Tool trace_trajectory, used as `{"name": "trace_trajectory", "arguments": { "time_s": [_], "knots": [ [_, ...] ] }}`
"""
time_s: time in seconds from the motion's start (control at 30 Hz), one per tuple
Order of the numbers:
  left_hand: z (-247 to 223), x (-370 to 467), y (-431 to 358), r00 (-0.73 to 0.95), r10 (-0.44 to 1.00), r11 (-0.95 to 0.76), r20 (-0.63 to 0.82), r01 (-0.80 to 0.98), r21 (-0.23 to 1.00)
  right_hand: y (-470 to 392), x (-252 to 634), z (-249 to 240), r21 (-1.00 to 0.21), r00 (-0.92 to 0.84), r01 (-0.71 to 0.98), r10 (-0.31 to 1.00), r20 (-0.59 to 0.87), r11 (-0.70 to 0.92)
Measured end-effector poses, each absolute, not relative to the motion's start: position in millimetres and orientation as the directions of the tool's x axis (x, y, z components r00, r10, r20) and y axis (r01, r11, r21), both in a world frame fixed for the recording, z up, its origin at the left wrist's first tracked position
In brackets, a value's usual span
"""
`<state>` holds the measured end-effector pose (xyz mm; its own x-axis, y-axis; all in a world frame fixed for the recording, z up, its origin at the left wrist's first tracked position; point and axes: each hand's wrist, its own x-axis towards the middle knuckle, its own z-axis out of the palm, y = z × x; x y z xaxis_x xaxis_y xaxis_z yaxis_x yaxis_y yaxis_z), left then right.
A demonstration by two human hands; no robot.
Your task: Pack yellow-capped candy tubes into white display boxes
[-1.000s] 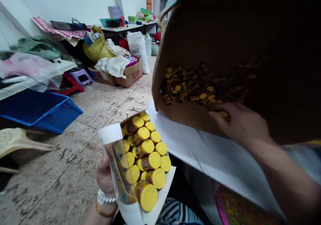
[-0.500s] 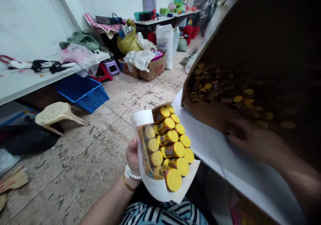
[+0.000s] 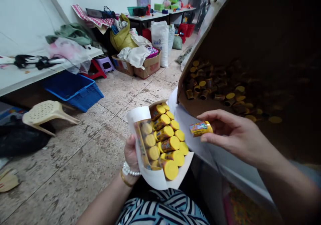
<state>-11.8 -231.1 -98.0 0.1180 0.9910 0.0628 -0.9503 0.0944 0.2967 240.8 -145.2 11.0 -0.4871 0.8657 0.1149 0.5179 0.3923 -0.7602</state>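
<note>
My left hand [image 3: 131, 153], with a white beaded bracelet at the wrist, grips the side of a white box [image 3: 159, 181] with a clear window. Rows of small tubs with yellow lids [image 3: 171, 170] lie on their sides in it, lids facing right. To the right of the box, my right hand [image 3: 220, 128] pinches one small printed tub [image 3: 200, 128] between thumb and fingers. Beyond that hand, a large dark cardboard carton [image 3: 187, 106] lies open toward me, with a heap of loose yellow-lidded tubs [image 3: 230, 96] inside.
A white table [image 3: 30, 76] runs along the left wall, with a blue crate [image 3: 85, 96] and a cream stool [image 3: 46, 114] near it. Cardboard boxes [image 3: 150, 68] and a white sack [image 3: 160, 41] stand farther back on the speckled floor.
My right hand has come out of the carton's shadow toward the box, and a tub now shows in its fingers. The view has shifted slightly; my left hand still holds the box.
</note>
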Motion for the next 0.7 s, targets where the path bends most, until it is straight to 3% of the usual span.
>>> {"name": "trace_trajectory", "arguments": {
  "time_s": [0.13, 0.2, 0.3, 0.4, 0.5, 0.53, 0.7],
  "knots": [
    [-97, -5, -235, 0.124, 0.99, 0.099, 0.063, -0.946, 0.307, -169, 190, 29, -0.568, -0.699, 0.387, 0.633, 0.334, 0.727],
    [-97, -6, -237, 0.177, 0.98, 0.143, 0.087, -0.942, 0.304, -174, 177, 33, -0.51, -0.801, 0.353, 0.535, 0.268, 0.784],
    [-100, -15, -238, 0.23, 0.962, 0.179, 0.145, -0.938, 0.297, -166, 178, 35, -0.562, -0.864, 0.287, 0.463, 0.198, 0.776],
    [-104, -27, -233, 0.217, 0.948, 0.147, 0.232, -0.948, 0.282, -129, 199, 27, -0.575, -0.688, 0.374, 0.633, 0.353, 0.727],
    [-101, -34, -223, 0.176, 0.945, 0.096, 0.277, -0.956, 0.278, -70, 225, 1, -0.477, -0.339, 0.714, 0.849, 0.404, 0.512],
    [-97, -35, -220, 0.157, 0.951, 0.076, 0.267, -0.954, 0.289, -50, 232, -11, -0.412, -0.288, 0.808, 0.893, 0.347, 0.421],
    [-73, -25, -207, 0.095, 0.984, 0.031, 0.149, -0.924, 0.382, 8, 255, -64, -0.383, -0.242, 0.856, 0.924, 0.296, 0.346]
  ]
}}
